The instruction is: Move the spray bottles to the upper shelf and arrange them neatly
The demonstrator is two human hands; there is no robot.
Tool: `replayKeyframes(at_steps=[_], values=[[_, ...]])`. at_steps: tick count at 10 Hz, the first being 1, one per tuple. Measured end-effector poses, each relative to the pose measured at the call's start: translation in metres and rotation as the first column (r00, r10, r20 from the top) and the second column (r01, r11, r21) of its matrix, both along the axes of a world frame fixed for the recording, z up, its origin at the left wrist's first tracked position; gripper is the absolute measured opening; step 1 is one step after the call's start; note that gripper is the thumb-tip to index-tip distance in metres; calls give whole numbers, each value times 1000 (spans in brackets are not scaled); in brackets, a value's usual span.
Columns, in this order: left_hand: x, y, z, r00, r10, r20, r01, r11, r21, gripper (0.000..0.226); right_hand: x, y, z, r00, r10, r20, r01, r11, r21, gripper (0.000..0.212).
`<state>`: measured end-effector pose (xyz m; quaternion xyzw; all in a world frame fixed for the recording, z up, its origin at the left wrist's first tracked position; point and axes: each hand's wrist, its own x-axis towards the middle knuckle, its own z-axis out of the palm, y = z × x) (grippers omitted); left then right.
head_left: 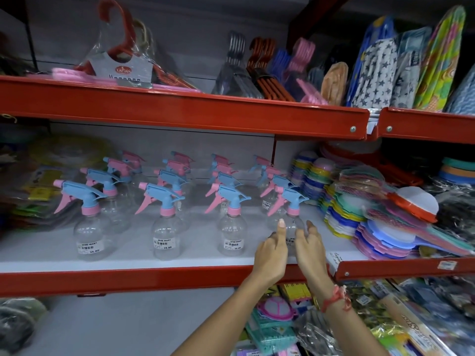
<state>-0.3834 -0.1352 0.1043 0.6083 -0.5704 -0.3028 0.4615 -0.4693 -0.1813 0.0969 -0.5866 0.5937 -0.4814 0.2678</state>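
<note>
Both hands (272, 249) (309, 246) loosely cup upright front-right spray bottle (291, 214), nozzle pointing left.

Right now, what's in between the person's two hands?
In the head view, the front-right spray bottle stands between the left hand and right hand; whether they touch it is unclear.

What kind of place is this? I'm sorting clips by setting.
Most likely a shop aisle. Identical spray bottles stand in rows on a red-edged shelf, several with barcode price stickers, and packaged hangers are stocked on the shelf above.
</note>
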Motion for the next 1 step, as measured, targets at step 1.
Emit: replayKeyframes(at_steps=[1], values=[[9, 10, -4, 999, -22, -32, 19, 996, -88, 66, -5, 8, 0, 999, -25, 28, 27, 994, -104, 54]])
